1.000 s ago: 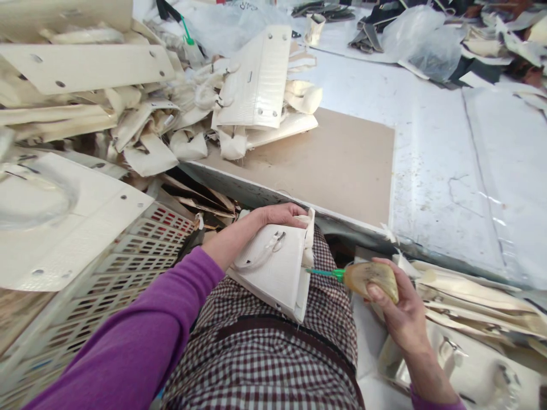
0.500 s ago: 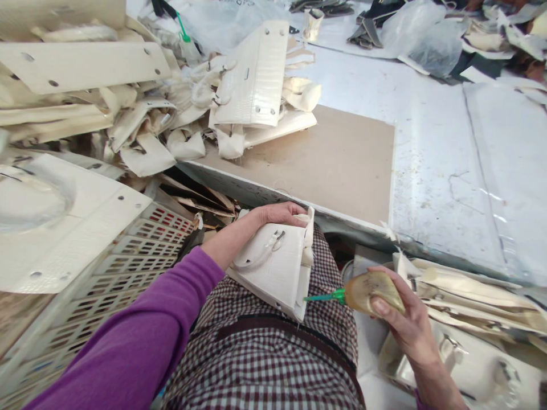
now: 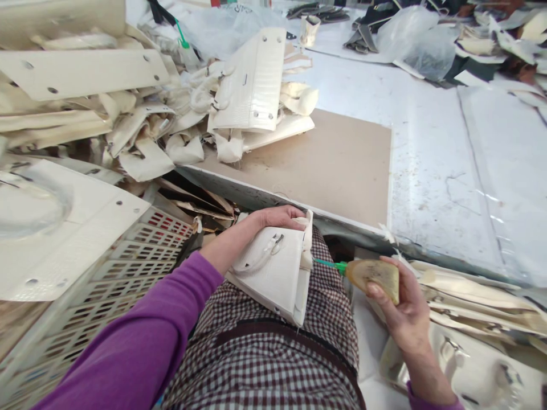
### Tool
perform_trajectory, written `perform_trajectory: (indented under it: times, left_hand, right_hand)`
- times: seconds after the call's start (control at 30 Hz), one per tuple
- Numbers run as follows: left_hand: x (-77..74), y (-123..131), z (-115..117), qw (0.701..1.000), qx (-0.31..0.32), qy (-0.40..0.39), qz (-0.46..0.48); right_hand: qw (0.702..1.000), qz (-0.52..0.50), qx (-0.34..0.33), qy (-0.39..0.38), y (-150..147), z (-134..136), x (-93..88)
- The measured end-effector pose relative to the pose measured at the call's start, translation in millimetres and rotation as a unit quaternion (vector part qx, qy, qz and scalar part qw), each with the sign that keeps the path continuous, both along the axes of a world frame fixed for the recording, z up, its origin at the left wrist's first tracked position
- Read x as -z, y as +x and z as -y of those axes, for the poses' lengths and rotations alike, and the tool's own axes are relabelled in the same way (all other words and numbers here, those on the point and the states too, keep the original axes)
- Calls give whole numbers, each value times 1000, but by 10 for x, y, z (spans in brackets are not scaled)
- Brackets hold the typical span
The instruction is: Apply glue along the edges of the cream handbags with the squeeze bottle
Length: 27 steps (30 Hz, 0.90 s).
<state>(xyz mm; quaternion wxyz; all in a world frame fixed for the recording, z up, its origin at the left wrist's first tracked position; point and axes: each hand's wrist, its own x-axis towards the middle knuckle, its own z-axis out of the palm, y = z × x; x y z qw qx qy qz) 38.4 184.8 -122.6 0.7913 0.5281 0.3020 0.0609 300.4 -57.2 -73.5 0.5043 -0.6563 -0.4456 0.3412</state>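
Observation:
On my lap rests a cream handbag (image 3: pixel 273 267) with a plastic-wrapped handle on its face and its open side edge turned to the right. My left hand (image 3: pixel 282 217) grips the bag's far edge, fingers curled over a cream flap at the top right. In my right hand (image 3: pixel 404 307) is a yellowish squeeze bottle (image 3: pixel 371 277) with a green nozzle. The thin nozzle tip points left, close to the bag's open side edge. Whether the tip touches the bag I cannot tell.
A heap of cream bag pieces (image 3: pixel 149 125) covers the table's left part. A brown board (image 3: pixel 342 165) lies at the table's near edge. To my left stands a plastic crate (image 3: pixel 128 273), with a bag panel (image 3: pixel 85 228) across it. More cream bags (image 3: pixel 478 353) lie at the right.
My right hand has moved the bottle slightly up, taking the nozzle from the bag's lower corner to higher along its side edge. My left hand keeps its hold on the bag.

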Motion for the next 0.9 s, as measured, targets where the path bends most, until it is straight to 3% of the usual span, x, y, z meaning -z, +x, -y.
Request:
perform_trajectory:
  times: [0.17,0.43,0.7,0.9]
  left_hand:
    - [-5,-4,2,1000,1,0,-3]
    - [23,-2,-7,1000,6,-8,-10]
    - [43,-8,-10,1000,9,-8,-8]
    - [-40,0,9,1000,8,14,-9]
  right_hand:
    - [1000,12,-24,6,67,-49,-17]
    - [991,-27,-121,-56,247,-35,-111]
    - [997,-13,-75,-31,167,-125,-144]
    - [984,-66,-136,-92,164,-72,-169]
